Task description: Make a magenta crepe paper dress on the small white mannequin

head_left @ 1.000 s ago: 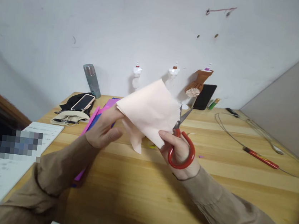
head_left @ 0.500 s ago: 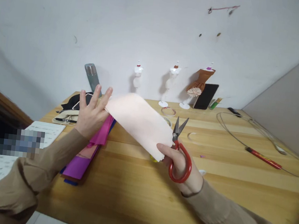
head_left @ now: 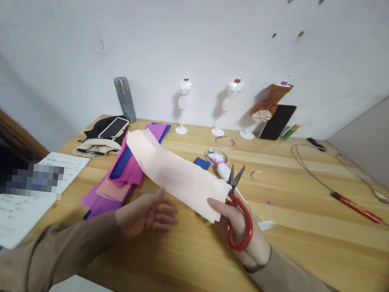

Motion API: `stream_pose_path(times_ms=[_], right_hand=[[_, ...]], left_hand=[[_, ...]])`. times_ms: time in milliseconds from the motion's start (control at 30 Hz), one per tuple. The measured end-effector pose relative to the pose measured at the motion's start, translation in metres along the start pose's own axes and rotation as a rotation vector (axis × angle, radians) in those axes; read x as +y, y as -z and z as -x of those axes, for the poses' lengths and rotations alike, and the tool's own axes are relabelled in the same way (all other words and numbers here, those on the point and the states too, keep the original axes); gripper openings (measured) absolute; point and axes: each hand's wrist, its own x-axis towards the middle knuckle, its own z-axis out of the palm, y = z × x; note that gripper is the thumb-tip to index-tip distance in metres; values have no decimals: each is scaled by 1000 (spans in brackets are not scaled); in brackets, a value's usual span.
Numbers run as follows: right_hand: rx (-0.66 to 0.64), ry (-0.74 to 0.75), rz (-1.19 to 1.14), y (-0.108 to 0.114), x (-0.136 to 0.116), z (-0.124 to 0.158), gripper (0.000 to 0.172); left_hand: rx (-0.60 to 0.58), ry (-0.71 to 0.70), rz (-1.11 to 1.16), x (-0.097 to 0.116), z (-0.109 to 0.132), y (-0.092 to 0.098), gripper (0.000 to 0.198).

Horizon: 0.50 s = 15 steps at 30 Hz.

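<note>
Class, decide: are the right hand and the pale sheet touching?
Touching. The head view shows the right hand gripping the pale sheet, its thumb lying over the sheet's end.

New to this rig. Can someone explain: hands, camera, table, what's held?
No machine here: just a person, seen through a camera worn on that person's own head. The bare right hand holds opened red-handled scissors and one end of a pale sheet. The left hand is open and holds nothing. On the wooden table, coloured sheets and a phone are on the left; a bottle and three small dress stands are at the back, one wearing a brown dress.
</note>
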Motion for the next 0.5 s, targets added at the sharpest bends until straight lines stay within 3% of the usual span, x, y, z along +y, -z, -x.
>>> stream_pose_path(times_ms=[100, 200, 367, 500], right_hand=[[8, 14, 25, 1, 8, 6, 53], [31, -6, 118, 3, 17, 14, 54], [1, -48, 334, 12, 16, 27, 49], [85, -9, 460, 22, 7, 24, 62]], left_hand=[[88, -182, 319, 2, -24, -6, 40], [236, -319, 428, 11, -42, -8, 19], [390, -376, 407, 18, -60, -1, 19], [377, -315, 407, 11, -67, 2, 20]])
